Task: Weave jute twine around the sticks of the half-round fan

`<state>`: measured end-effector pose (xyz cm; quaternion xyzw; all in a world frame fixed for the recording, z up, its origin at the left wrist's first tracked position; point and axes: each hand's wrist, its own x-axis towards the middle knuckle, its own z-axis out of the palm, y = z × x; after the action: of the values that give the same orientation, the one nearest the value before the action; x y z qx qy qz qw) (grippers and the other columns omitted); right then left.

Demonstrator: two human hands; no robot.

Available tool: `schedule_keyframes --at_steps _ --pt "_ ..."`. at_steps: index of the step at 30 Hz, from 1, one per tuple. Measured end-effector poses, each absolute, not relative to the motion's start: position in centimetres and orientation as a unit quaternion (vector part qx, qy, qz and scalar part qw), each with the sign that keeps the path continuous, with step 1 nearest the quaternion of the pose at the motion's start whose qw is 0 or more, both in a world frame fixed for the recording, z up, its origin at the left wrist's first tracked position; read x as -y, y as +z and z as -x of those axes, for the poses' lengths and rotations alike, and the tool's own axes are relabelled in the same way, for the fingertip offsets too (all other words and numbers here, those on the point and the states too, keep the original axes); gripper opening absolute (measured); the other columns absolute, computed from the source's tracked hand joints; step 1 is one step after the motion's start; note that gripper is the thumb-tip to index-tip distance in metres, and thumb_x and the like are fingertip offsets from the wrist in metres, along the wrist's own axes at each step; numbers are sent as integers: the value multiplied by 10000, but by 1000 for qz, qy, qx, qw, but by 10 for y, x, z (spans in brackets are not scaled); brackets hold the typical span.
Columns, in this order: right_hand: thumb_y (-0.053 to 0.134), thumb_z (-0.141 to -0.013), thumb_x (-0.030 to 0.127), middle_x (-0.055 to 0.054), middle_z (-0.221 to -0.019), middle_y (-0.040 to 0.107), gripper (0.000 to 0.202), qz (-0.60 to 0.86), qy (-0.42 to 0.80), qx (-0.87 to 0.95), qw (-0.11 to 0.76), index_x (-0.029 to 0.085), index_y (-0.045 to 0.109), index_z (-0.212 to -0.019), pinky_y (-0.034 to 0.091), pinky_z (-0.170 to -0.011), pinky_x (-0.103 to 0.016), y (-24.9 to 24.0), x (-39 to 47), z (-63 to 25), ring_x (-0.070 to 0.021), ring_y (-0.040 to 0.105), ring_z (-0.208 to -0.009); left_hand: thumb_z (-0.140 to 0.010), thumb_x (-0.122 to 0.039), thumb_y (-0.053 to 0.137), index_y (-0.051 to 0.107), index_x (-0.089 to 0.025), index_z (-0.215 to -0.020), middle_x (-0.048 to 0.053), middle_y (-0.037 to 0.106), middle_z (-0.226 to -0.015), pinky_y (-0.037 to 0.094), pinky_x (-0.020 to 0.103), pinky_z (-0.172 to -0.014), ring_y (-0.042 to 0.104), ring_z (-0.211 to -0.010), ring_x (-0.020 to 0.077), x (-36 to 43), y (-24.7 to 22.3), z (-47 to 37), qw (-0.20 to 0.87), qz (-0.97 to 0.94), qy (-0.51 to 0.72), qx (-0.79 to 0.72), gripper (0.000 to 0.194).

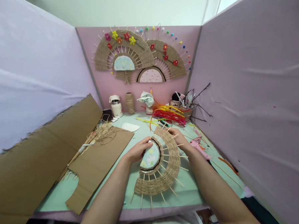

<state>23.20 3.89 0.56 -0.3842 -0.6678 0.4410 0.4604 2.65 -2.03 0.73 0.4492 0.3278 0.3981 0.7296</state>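
Observation:
A half-round woven fan [173, 157] of twine and thin wooden sticks is held tilted above the table's near part. Its inner half-disc is covered with pale blue floral cloth [151, 157] and edged by a dark cord. My left hand [139, 149] grips this inner part, thumb on the cloth and other fingers behind. At the upper end of the woven band, my right hand [178, 137] is closed around the edge, its fingers partly hidden by the band and sticks. Stick ends poke out past the outer rim.
Cut cardboard [102, 161] and bundled sticks [83, 147] lie to the left. Pipe cleaners [168, 113], a twine spool [130, 103] and a white flask [116, 107] stand behind. A pink glue gun [200, 150] lies right. Two decorated fans [136, 49] hang on the back panel.

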Motion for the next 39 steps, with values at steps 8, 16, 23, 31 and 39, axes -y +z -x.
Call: schedule_keyframes --at_steps 8,16,23,31,39 --pt "640 -612 264 13 -631 618 123 373 458 690 418 153 647 -665 435 -599 -269 8 -32 -226 -150 541 -625 -692 -228 675 570 -200 -992 -5 645 -766 432 210 -554 599 -602 115 19 9 -31 715 -435 430 -339 320" --pt "643 -666 351 -13 -657 654 233 343 501 692 390 150 692 -773 483 -643 -299 -2 -35 -223 -178 601 -657 -726 -348 702 623 -156 -934 33 657 -785 478 254 -638 615 -663 139 22 2 -48 765 -357 443 -302 294" --pt "639 -703 350 -18 -669 669 194 343 485 704 388 162 676 -729 480 -614 -290 9 -29 -225 -171 612 -624 -739 -319 692 645 -116 -806 36 631 -712 438 233 -615 578 -610 117 20 -6 -45 790 -358 418 -269 219" --pt "593 -745 341 -21 -693 653 201 383 385 720 432 167 693 -762 449 -612 -262 14 -34 -233 -153 578 -656 -717 -327 712 652 -100 -803 48 629 -698 433 239 -588 572 -588 124 28 2 -46 812 -375 345 -284 250" --pt "552 -791 396 1 -617 577 317 396 378 709 445 165 706 -944 390 -507 -234 9 -40 -241 -122 494 -542 -689 -322 733 656 -97 -766 30 608 -625 410 222 -535 540 -525 105 29 1 -46 811 -379 327 -302 250"
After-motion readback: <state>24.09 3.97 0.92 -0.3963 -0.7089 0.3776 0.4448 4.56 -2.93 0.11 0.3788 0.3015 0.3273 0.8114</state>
